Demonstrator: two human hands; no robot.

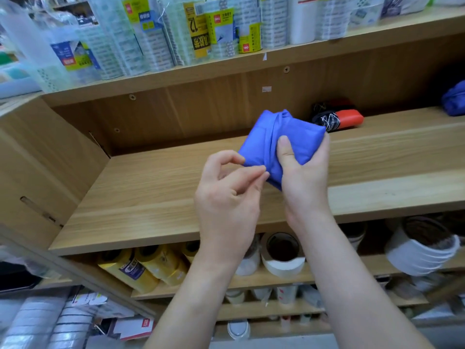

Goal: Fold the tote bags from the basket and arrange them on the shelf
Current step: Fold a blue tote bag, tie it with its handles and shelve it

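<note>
nearest, below the front edge of the middle wooden shelf (151,192), yellow rolls (143,265) and a white tape roll (283,255) lie on the board beneath it, the rolls partly hidden behind two bare forearms.

above the front half of that shelf, the left hand (229,187) has its fingers curled, with thumb and forefinger tips meeting the lower left edge of the blue tote bag (279,137). whether they nip cloth or merely touch it cannot be told. just beside it, the right hand (302,177) grips the bag firmly, thumb pressed across its top face and fingers wrapped round its right side.

the blue tote bag is folded into a compact, puffy bundle with a gathered band of cloth running up its middle. it is held over the middle of the shelf, tilted, and whether its underside touches the board is hidden.

toward the back of the shelf, behind the bundle, a black-and-red folded bag (334,118) lies on the board. at the shelf's far right end sits another blue bag (454,99), cut off by the frame.

on the board above the shelf stand wrapped packs of tape (176,34).
</note>
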